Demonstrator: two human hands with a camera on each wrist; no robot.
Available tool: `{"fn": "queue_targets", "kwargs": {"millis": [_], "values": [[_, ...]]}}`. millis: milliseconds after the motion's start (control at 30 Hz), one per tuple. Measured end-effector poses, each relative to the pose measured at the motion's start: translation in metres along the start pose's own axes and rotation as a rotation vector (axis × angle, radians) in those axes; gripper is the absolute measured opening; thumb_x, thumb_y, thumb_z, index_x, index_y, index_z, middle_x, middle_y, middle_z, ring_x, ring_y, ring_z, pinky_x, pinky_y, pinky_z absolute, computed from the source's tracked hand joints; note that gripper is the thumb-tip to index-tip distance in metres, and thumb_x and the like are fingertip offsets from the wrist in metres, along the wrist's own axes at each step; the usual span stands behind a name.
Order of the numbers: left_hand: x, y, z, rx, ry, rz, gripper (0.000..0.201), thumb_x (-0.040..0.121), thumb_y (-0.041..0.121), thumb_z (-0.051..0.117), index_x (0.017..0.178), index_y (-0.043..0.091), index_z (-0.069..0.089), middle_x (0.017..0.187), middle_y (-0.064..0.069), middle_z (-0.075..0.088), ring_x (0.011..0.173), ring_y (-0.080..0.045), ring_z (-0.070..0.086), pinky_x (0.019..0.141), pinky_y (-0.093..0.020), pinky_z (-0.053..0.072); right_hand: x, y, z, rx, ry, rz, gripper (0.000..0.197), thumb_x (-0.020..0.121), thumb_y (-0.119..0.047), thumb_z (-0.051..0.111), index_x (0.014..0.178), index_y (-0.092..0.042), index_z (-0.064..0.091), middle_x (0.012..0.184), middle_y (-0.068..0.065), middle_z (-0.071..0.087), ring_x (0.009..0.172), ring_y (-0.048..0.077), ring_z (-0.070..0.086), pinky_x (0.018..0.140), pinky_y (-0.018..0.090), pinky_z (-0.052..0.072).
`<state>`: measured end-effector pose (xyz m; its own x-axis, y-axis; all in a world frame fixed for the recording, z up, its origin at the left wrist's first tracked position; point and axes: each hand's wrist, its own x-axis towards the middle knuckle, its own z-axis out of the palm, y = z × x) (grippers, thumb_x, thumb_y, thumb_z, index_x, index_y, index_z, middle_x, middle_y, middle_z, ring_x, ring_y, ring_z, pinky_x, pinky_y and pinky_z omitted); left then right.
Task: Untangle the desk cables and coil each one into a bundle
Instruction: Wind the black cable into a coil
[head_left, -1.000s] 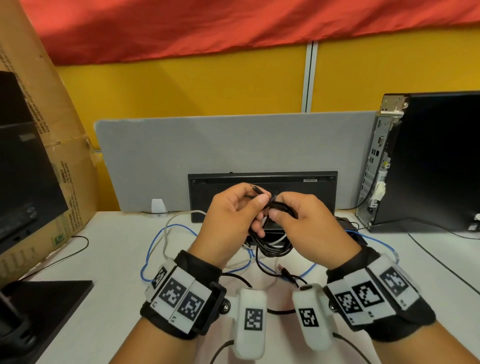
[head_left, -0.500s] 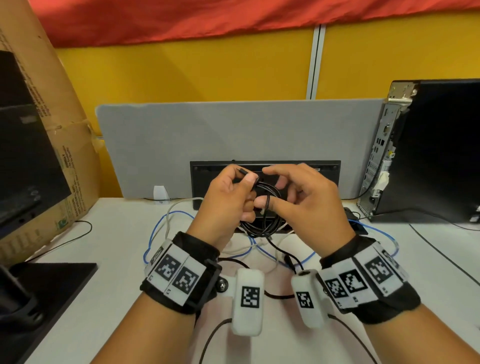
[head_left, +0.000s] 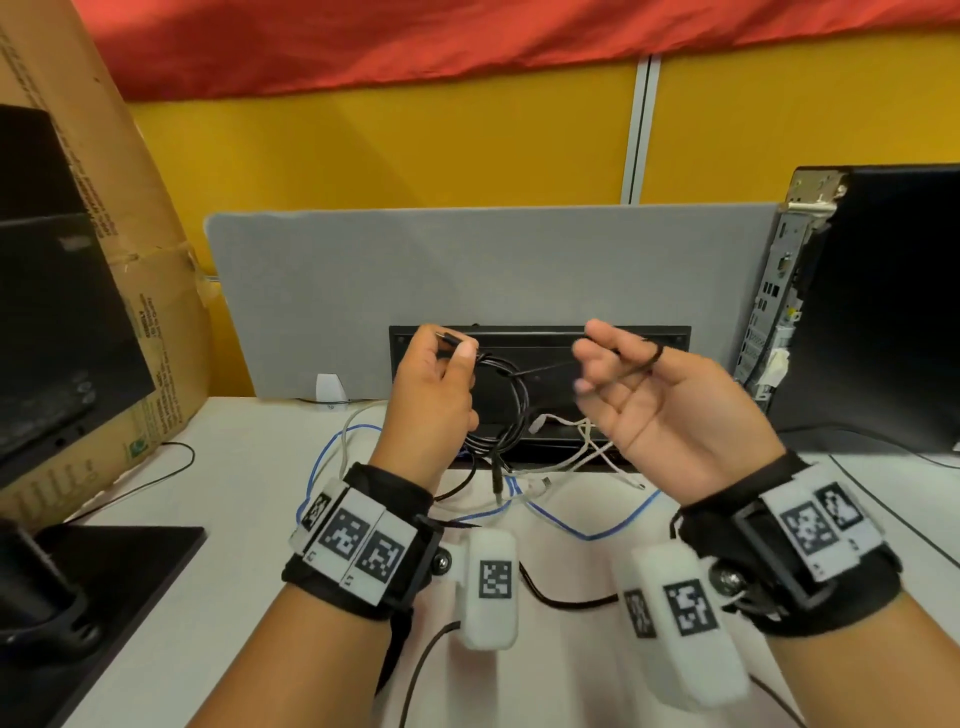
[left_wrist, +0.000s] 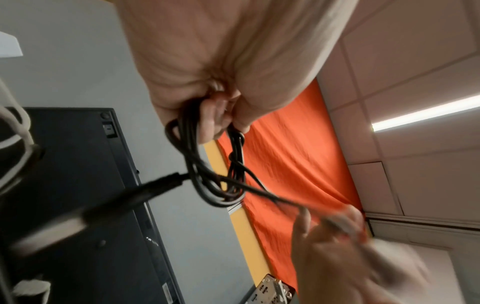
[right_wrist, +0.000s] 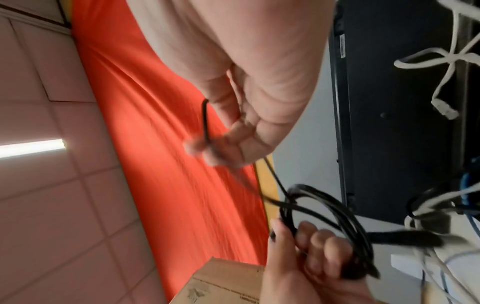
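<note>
My left hand (head_left: 447, 384) grips a coil of thin black cable (head_left: 506, 400) held up above the desk; in the left wrist view the loops (left_wrist: 207, 176) hang from its curled fingers. A taut strand runs right from the coil to my right hand (head_left: 623, 374), which pinches the cable's free end (right_wrist: 206, 121) between thumb and fingers, palm up. One black plug (head_left: 497, 475) dangles below the coil. On the white desk (head_left: 249, 467) lie a blue cable (head_left: 587, 530) and white cables (head_left: 587, 452), loosely crossed.
A black keyboard (head_left: 545, 338) stands on edge against the grey divider (head_left: 493, 270). A computer tower (head_left: 883, 312) is at right, a monitor (head_left: 57, 338) with its black base (head_left: 119, 577) and a cardboard box (head_left: 156, 312) at left.
My hands have moved apart: the right hand pulled the cable's free end out to the right, stretching a strand from the coil. Both hands rose a little; the left still holds the coil.
</note>
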<state>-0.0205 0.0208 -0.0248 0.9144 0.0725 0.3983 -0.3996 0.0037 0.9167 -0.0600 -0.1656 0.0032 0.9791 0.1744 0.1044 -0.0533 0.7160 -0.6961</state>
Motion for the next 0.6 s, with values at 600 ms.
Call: {"fn": "queue_targets", "kwargs": {"millis": [600], "values": [[0.007,0.004,-0.012,-0.006,0.206,-0.027,0.013,0.101,0.019,0.045,0.089,0.020,0.050,0.062,0.002,0.041,0.047,-0.007,0.035,0.040,-0.020,0.034,-0.003,-0.036,-0.030,-1.619,0.218,-0.418,0.015,0.089,-0.020,0.066,0.097,-0.027,0.076,0.090,-0.011,0.069,0.080,0.000,0.059,0.068,0.008,0.040]]}}
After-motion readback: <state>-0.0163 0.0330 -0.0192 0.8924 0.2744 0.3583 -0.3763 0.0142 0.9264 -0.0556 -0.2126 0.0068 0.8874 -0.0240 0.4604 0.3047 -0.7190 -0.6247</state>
